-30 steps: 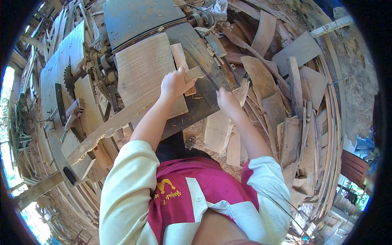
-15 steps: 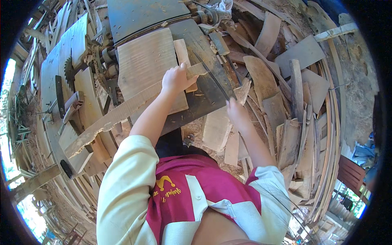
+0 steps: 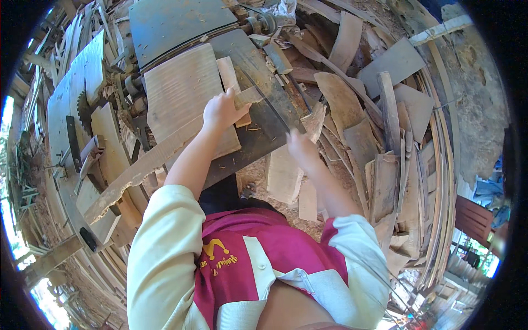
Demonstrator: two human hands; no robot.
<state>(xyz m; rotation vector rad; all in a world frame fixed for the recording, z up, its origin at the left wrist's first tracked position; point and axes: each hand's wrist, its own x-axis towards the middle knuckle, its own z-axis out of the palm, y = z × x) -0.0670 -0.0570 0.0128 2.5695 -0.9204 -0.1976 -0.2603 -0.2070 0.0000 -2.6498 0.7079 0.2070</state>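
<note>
My left hand (image 3: 219, 110) is closed around the far end of a long, thin wooden strip (image 3: 148, 155) with a ragged, bark-like edge. The strip slants down to the left across the machine. In my closed right hand (image 3: 301, 147) is the near end of a long, thin dark tool (image 3: 269, 103), like a rod or narrow blade; its exact kind is unclear. It crosses the strip's end just right of my left hand. Beneath the strip, a wide pale board (image 3: 181, 88) lies on the dark metal machine table (image 3: 247, 151), beside a short wood block (image 3: 228, 74).
A toothed circular saw blade (image 3: 83, 113) stands up from the bench at left, near a hand plane-like wooden tool (image 3: 92, 151). Wood offcuts (image 3: 344, 102) are heaped at right. A second metal machine plate (image 3: 179, 25) lies at the far side.
The whole view has shifted, so the scene sits further left. My right hand and the dark tool have moved slightly away from me across the strip. My left hand keeps its hold.
</note>
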